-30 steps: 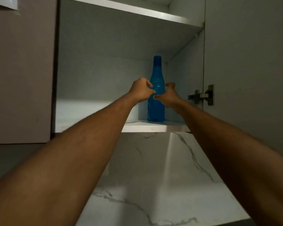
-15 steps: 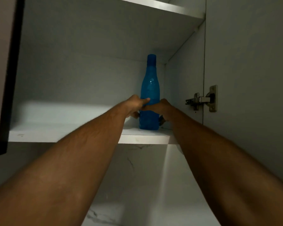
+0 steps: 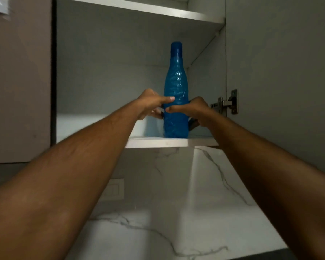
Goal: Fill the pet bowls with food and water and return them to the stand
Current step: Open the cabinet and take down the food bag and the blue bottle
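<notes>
A tall blue plastic bottle [image 3: 175, 79] with a blue cap stands upright at the right end of the lower shelf [image 3: 169, 142] inside an open wall cabinet. Both my arms reach up to it. My left hand [image 3: 151, 104] wraps the bottle's left side at mid-height, thumb across the front. My right hand [image 3: 194, 108] wraps the right side, its thumb meeting the left one and its fingers curling behind. The bottle's base rests on the shelf. No pet bowls or stand are in view.
The cabinet door [image 3: 280, 81] hangs open at the right, its metal hinge [image 3: 226, 103] close to my right hand. A closed door [image 3: 19, 81] is at the left and an upper shelf [image 3: 158, 10] overhead. Below are a marble backsplash [image 3: 176, 184] and a wall switch [image 3: 114, 188].
Both hands have settled around the bottle's body, thumbs now across its front. The bottle stays upright on the shelf. The camera view has shifted a little.
</notes>
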`<state>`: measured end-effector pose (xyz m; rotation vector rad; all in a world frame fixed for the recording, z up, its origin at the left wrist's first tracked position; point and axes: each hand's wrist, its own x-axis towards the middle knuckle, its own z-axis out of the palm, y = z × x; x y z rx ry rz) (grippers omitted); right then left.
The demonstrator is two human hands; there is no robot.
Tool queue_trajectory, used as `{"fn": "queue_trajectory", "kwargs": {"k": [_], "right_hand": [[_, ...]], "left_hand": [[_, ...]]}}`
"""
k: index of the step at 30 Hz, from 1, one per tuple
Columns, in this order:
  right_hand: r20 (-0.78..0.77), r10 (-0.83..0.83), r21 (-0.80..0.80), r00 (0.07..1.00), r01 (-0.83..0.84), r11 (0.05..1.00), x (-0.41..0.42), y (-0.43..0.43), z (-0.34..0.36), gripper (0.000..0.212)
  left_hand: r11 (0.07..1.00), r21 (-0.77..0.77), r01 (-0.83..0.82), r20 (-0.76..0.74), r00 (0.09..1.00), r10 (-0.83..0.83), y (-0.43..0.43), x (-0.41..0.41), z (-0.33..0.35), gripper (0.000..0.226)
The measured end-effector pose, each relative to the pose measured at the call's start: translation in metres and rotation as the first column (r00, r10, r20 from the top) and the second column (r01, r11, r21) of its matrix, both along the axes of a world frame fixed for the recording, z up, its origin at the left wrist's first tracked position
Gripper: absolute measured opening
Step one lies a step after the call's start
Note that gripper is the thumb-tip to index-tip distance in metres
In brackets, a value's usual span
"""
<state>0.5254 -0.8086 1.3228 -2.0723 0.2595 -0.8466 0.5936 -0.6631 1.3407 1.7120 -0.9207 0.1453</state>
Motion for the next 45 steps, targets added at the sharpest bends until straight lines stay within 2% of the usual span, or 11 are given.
{"fn": "queue_trajectory", "kwargs": {"k": [6, 11, 13, 18, 21, 26, 27, 30, 36, 42, 45], "right_hand": [[-0.047, 0.042, 0.026, 0.998, -0.041, 0.999, -0.063, 0.036, 0.0, 0.082], [0.011, 0.05, 0.052, 0.999, -0.05, 0.997, -0.106, 0.065, -0.01, 0.08], [0.017, 0.047, 0.058, 0.999, -0.048, 0.997, -0.122, 0.074, -0.018, 0.078], [0.046, 0.108, 0.033, 0.993, -0.109, 0.993, -0.161, 0.079, -0.058, 0.075], [0.015, 0.148, 0.027, 0.989, -0.149, 0.989, -0.187, 0.077, -0.092, 0.074], [0.049, 0.206, 0.01, 0.977, -0.207, 0.978, -0.217, 0.075, -0.161, 0.081], [0.004, 0.232, 0.017, 0.973, -0.232, 0.973, -0.229, 0.074, -0.185, 0.083], [0.051, 0.245, -0.009, 0.968, -0.245, 0.969, -0.23, 0.071, -0.224, 0.079], [-0.062, 0.313, 0.02, 0.948, -0.312, 0.95, -0.247, 0.075, -0.334, 0.08], [-0.141, 0.332, 0.165, 0.933, -0.308, 0.937, -0.236, 0.084, -0.432, 0.078], [-0.179, 0.321, 0.21, 0.93, -0.283, 0.936, -0.224, 0.086, -0.474, 0.082]], "left_hand": [[0.995, -0.099, -0.01, 0.054, 0.998, 0.016, 0.038, -0.05, -0.008, 0.046], [0.978, -0.21, 0.011, 0.062, 0.998, 0.002, 0.063, -0.09, -0.021, 0.044], [0.979, -0.205, 0.005, 0.058, 0.998, 0.007, 0.07, -0.108, -0.027, 0.044], [0.995, -0.08, 0.055, 0.023, 0.998, -0.053, 0.087, -0.152, -0.056, 0.036], [0.996, -0.077, 0.04, 0.006, 0.999, -0.04, 0.092, -0.182, -0.091, 0.036], [0.987, -0.163, 0.017, -0.119, 0.992, -0.036, 0.092, -0.216, -0.168, 0.045], [0.987, -0.162, -0.001, -0.163, 0.986, -0.026, 0.092, -0.233, -0.195, 0.046], [0.983, -0.181, -0.024, -0.167, 0.986, -0.007, 0.097, -0.238, -0.227, 0.045], [0.973, -0.098, -0.21, -0.262, 0.948, 0.178, 0.098, -0.268, -0.335, 0.052], [0.976, -0.018, -0.215, -0.326, 0.924, 0.198, 0.103, -0.264, -0.43, 0.061], [0.966, 0.076, -0.249, -0.332, 0.907, 0.26, 0.099, -0.254, -0.476, 0.069]]}}
